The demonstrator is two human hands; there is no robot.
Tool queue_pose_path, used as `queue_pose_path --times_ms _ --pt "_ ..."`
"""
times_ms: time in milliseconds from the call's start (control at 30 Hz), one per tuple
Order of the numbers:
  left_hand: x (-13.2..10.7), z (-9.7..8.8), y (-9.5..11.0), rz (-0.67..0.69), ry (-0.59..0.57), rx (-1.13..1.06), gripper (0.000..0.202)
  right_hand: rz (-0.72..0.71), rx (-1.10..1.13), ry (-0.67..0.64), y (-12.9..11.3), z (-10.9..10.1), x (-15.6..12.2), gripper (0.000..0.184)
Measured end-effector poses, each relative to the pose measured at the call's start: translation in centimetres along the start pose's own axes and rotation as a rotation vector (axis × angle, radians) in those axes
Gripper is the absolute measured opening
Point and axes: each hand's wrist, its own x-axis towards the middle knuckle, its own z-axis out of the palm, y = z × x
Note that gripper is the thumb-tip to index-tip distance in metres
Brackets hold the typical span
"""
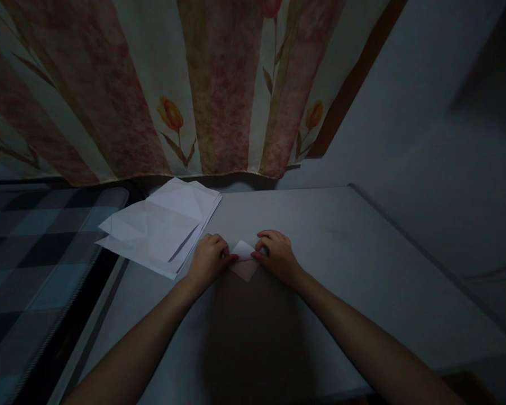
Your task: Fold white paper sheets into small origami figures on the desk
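Writing, brand marks and labels: none can be read anywhere in the dim view; the paper surfaces show blank.

Folded paper piece point(244, 260) lies flat on the grey table point(362, 264), near the table's middle, between both hands. Its lower corner points toward the person.

Left hand point(208, 260): fingers curled, fingertips pressing down on the left edge of the folded paper piece. Right hand point(277, 256): fingers curled likewise, thumb and fingertips pinching the right edge of the same piece. Both hands are closed on the paper, not clenched into a fist.

Loose paper stack point(164, 225) sits on the table's far left corner, just beside the left hand, its sheets fanned unevenly and partly creased; it overhangs the table edge slightly.

Flowered curtain point(202, 84) hangs behind the table, printed with orange tulips on pink and cream stripes, its hem near the stack. Checked cloth point(29, 242) covers a surface left of the table, with a dark gap between them. Plain wall point(438, 112) stands to the right. Nothing lies between the hands and the stack.
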Motion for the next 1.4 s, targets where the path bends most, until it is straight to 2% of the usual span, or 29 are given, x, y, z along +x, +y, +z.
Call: queue_pose_path --times_ms 133,300,500,600,667,733,800,867,933,1000,1100,1200,1267,1333,1400 --pt "0.1 0.2 -0.1 -0.054 0.022 -0.004 0.025 0.073 -0.035 -0.047 -0.7 0.0 0.0 0.025" --pt "0.3 0.1 -0.1 -0.040 -0.021 -0.002 0.030 0.084 -0.028 -0.105 -1.6 -0.2 0.0 0.024" --pt "0.5 0.4 0.0 -0.058 -0.079 -0.022 0.031 0.138 0.084 -0.124 -1.8 0.0 0.1 0.024" --pt "0.6 0.3 0.0 -0.039 -0.084 -0.101 0.024 0.153 0.169 -0.105 -1.8 0.0 0.1 0.023" --pt "0.6 0.1 0.1 0.033 -0.027 -0.222 0.014 0.131 0.216 -0.032 -2.0 -0.3 0.1 0.018" --pt "0.5 -0.1 0.3 0.137 0.124 -0.319 0.008 0.031 0.206 0.090 -2.1 -0.8 0.2 0.009" --pt "0.3 -0.3 0.5 0.237 0.297 -0.313 0.007 -0.118 0.169 0.196 -2.1 -1.3 0.3 0.006" --pt "0.1 -0.3 0.4 0.328 0.376 -0.226 0.008 -0.241 0.147 0.232 -1.8 -1.7 0.3 0.010" --pt "0.0 -0.1 0.2 0.402 0.326 -0.123 0.009 -0.290 0.133 0.199 -1.2 -1.7 0.1 0.012" --pt "-0.1 0.0 0.0 0.439 0.199 -0.051 0.010 -0.289 0.114 0.120 -0.6 -1.4 -0.1 0.013" --pt "-0.3 -0.3 0.1 0.433 0.000 -0.008 0.013 -0.274 0.117 0.010 0.2 -0.9 -0.4 0.019" --pt "-0.3 -0.8 0.6 0.433 -0.117 -0.001 0.019 -0.247 0.154 -0.032 0.4 -0.7 -0.3 0.021" --pt "-0.2 -0.7 0.8 0.404 -0.125 0.016 0.020 -0.191 0.148 -0.036 0.2 -0.7 -0.2 0.018" --pt "-0.1 -0.3 0.9 0.337 -0.085 0.041 0.020 -0.108 0.094 -0.030 -0.1 -0.6 -0.1 0.014" --pt "0.0 0.3 0.8 0.254 -0.023 0.047 0.012 -0.027 0.041 -0.014 -0.3 -0.5 -0.1 0.021"
